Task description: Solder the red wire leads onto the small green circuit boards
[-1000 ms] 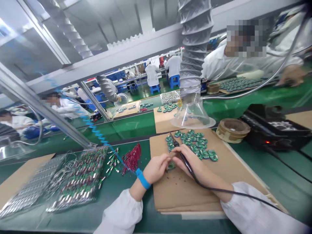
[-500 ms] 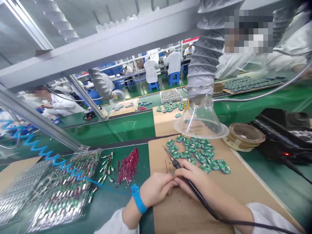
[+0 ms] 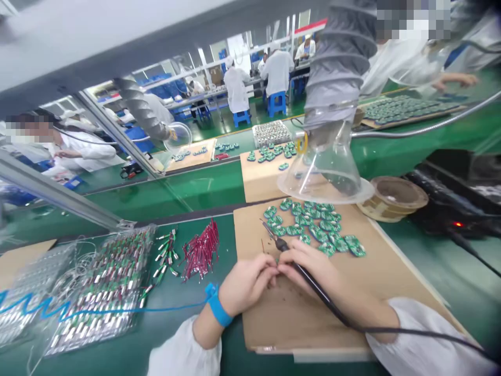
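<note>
My right hand [image 3: 311, 263] is closed around a soldering iron [image 3: 299, 269], whose metal tip points up and left over the cardboard sheet [image 3: 289, 324]. Its fingertips meet those of my left hand [image 3: 248, 282], which is closed in a pinch. What lies between the fingertips is mostly hidden; only a speck of green shows. A blue wrist strap [image 3: 218, 308] is round my left wrist. Just beyond the hands, several green circuit boards [image 3: 321, 230] lie on the cardboard. One short red wire [image 3: 262, 245] rests near the iron's tip.
Red wires [image 3: 201, 248] lie in a pile on the left, beside loose parts with green wires [image 3: 166, 253] and a filled plastic tray [image 3: 102, 292]. A clear fume hood [image 3: 324, 175] hangs above the boards. To the right are a tape roll [image 3: 393, 198] and a black device [image 3: 442, 209].
My view has tilted down a little, so the bench sits higher and the cardboard's near edge shows. Both hands stay together at the fingertips. The blue coiled cord hangs lower.
</note>
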Demonstrator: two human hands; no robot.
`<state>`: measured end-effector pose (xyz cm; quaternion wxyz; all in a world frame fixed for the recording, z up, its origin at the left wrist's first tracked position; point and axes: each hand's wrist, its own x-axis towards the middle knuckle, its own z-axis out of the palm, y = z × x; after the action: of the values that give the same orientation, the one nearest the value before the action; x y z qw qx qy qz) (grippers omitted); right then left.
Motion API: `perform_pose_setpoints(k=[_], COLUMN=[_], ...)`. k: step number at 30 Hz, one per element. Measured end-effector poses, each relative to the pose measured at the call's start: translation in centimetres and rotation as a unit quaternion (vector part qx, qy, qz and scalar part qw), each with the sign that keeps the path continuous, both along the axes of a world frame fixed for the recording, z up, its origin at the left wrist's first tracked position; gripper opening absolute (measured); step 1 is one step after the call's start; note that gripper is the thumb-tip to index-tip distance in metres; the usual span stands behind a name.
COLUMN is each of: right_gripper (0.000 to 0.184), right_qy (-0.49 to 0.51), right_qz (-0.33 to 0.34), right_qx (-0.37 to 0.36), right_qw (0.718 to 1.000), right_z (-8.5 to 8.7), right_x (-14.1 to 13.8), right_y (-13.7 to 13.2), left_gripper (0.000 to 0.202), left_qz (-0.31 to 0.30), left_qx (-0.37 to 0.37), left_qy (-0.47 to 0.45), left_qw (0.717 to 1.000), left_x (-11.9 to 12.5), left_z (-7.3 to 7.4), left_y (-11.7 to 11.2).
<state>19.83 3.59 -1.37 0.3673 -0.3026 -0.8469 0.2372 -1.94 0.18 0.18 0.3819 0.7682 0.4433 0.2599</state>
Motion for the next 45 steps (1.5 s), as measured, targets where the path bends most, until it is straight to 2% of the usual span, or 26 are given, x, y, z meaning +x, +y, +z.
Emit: perform_pose_setpoints(k=[7,14,19,23,26,28,31,34,36,39,45], right_gripper=[0.010,0.009,0.005,0.003,0.005,0.015,0.035,0.020,0.011,0.015,0.015], right_qy=[0.025,0.034,0.044,0.031,0.010,0.019,0.119,0.205,0.223,0.232,0.183], right_qz=[-0.008,-0.010,0.000,-0.001,0.000,-0.026,-0.046,-0.056,-0.083,-0.099,-0.087], right_qx=[-0.020,-0.022,-0.017,-0.022,-0.020,-0.050,-0.184,-0.277,-0.302,-0.314,-0.292], right_qw=[0.999,0.999,0.999,0.999,1.000,0.998,0.975,0.937,0.923,0.915,0.935], right_z=[-0.2,-0.1,-0.5,-0.3,0.2,0.2,0.0,0.0,0.0,0.2,0.5], right_x=[0.2,0.2,0.1,0.2,1.3,2.6,4.6,5.8,6.0,5.9,5.7], right_y=[0.1,0.0,0.2,0.3,0.1,-0.2,-1.1,-1.8,-1.8,-1.4,-1.0], left_gripper=[0.013,0.011,0.012,0.013,0.013,0.013,0.010,0.009,0.010,0.011,0.010], left_qz=[0.032,0.038,0.065,0.094,0.105,0.106,0.102,0.080,0.072,0.080,0.073], left_qx=[-0.004,0.016,0.002,0.014,0.013,0.013,0.032,0.071,0.080,0.054,0.020], left_qy=[0.008,-0.020,-0.037,-0.014,0.011,0.029,0.055,0.081,0.085,0.085,0.083], left_qw=[0.999,0.999,0.997,0.995,0.994,0.994,0.993,0.991,0.990,0.992,0.994], left_x=[0.1,0.3,0.3,0.1,-0.1,-0.3,-0.3,-0.1,0.1,0.3,0.5], left_z=[0.5,0.2,0.3,0.3,0.2,0.0,-0.3,-0.4,-0.3,-0.2,0.2], left_y=[-0.1,-0.1,-0.2,-0.1,0.2,0.4,0.4,0.3,0.1,0.0,0.3])
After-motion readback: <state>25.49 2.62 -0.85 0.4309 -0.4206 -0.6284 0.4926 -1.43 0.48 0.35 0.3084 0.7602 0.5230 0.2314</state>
